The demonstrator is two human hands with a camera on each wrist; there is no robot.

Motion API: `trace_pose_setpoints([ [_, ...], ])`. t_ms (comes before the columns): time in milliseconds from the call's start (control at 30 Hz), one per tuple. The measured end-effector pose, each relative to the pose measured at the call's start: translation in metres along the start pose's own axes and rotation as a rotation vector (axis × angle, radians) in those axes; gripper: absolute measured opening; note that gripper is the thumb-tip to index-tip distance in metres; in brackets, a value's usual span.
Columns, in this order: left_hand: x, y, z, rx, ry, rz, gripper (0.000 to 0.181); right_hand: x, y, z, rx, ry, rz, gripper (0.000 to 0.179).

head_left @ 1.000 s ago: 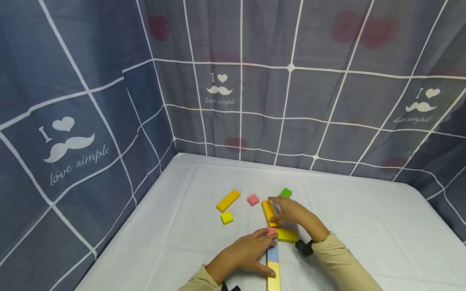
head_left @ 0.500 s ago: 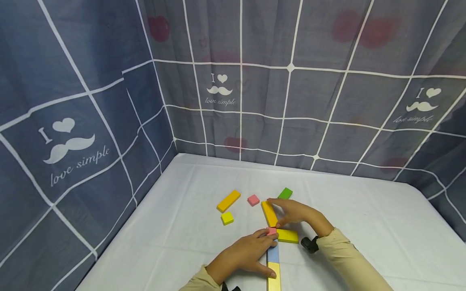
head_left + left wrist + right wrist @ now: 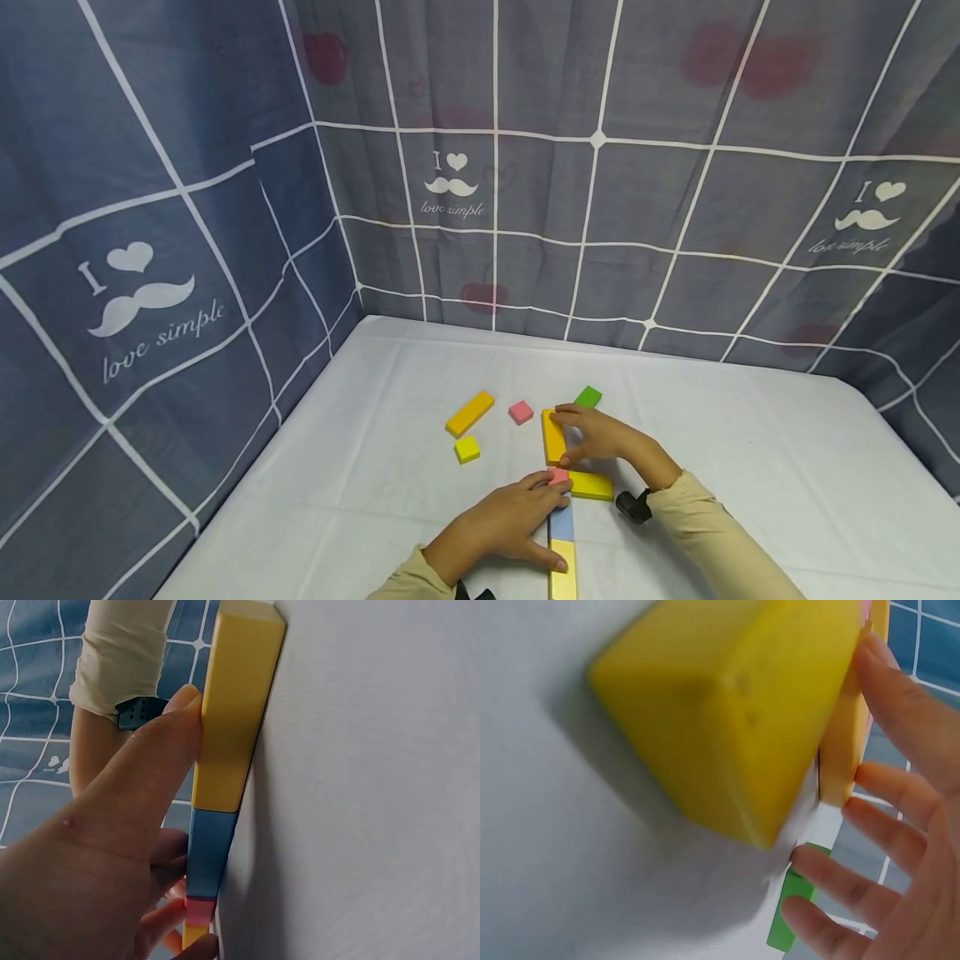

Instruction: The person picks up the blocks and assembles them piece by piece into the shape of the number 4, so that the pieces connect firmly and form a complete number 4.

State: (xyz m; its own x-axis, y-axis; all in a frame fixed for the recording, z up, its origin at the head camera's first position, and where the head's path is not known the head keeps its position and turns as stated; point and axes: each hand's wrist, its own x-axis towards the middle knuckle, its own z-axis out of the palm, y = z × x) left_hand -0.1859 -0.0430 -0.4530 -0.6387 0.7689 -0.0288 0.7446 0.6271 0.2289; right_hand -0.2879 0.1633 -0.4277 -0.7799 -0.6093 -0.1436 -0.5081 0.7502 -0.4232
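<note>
My left hand (image 3: 510, 517) lies over a line of flat blocks. Its fingertips touch a pink block (image 3: 557, 476), and its thumb rests on a pale yellow block (image 3: 562, 579). Between those two sits a light blue block (image 3: 561, 523), partly covered by the hand. Just beyond, my right hand (image 3: 603, 435) holds a long orange block (image 3: 552, 440) lengthwise, fingertips at the far end and thumb at the near end. A yellow block (image 3: 591, 486) extends sideways from the pink one and looms large in the right wrist view.
Loose on the white table (image 3: 360, 492) lie another orange block (image 3: 470, 414), a small yellow block (image 3: 467, 450) and a second pink block (image 3: 521, 412). A green block (image 3: 588, 396) is behind the right hand. Checked curtains (image 3: 540, 192) enclose the table's back and sides.
The orange block under my right hand has turned from slanted to nearly in line with the other blocks. My right thumb has shifted slightly at its near end. The left hand stays put.
</note>
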Motion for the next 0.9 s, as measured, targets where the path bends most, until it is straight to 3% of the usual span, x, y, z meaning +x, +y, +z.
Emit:
trace_pose_setpoints([
  [367,0.001,0.000,0.000,0.007,-0.006,-0.002,0.074,-0.002,-0.002,0.002,-0.083,0.013,-0.016,0.064],
  [900,0.001,0.001,0.002,0.022,0.016,0.006,0.072,-0.011,-0.011,0.004,-0.086,0.029,0.009,0.058],
])
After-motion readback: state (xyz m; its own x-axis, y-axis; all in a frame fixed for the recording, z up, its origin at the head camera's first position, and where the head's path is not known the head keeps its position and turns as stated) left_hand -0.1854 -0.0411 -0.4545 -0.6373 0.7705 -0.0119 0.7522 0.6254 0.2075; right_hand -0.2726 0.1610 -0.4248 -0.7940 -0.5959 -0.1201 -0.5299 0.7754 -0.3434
